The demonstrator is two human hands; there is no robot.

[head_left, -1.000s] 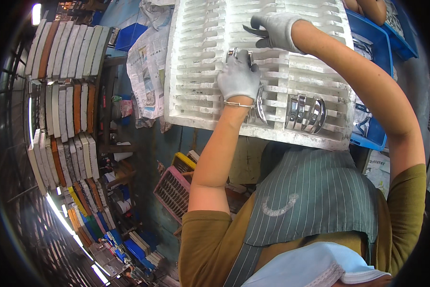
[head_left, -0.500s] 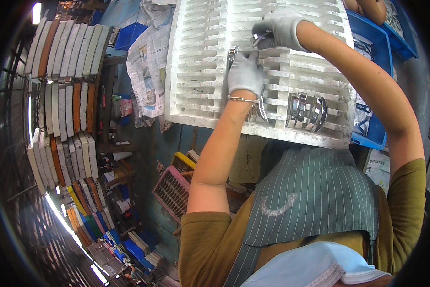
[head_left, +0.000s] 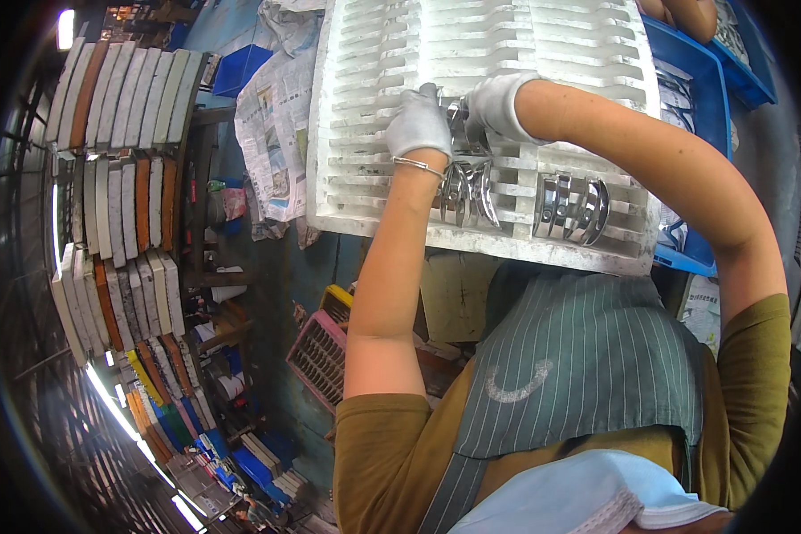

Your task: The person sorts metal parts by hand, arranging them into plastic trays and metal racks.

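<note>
A white slotted rack (head_left: 365, 209) lies in front of me, with rows of curved bars and gaps. Both my hands wear pale grey gloves and meet near its middle. My left hand (head_left: 419, 125) is closed at the left side of some shiny curved metal pieces (head_left: 458, 114). From the right, my right hand (head_left: 498, 105) curls around the same spot, its fingers mostly hidden behind the palm. Just below, several polished metal pieces (head_left: 468, 194) stand upright in the slots. Another group of polished curved pieces (head_left: 571, 209) sits in slots nearer the right corner.
Blue bins (head_left: 710, 240) stand along the rack's right side, with wrapped metal parts inside. Newspaper (head_left: 274, 147) lies to the left. Stacked slotted boards (head_left: 133, 89) fill shelving at far left. A pink crate (head_left: 318, 356) sits lower, below the rack's edge. Another person's arm (head_left: 692, 18) shows at top right.
My right hand has come down and toward me, to the metal pieces by my left hand. My left hand has shifted left, uncovering the row of polished pieces below.
</note>
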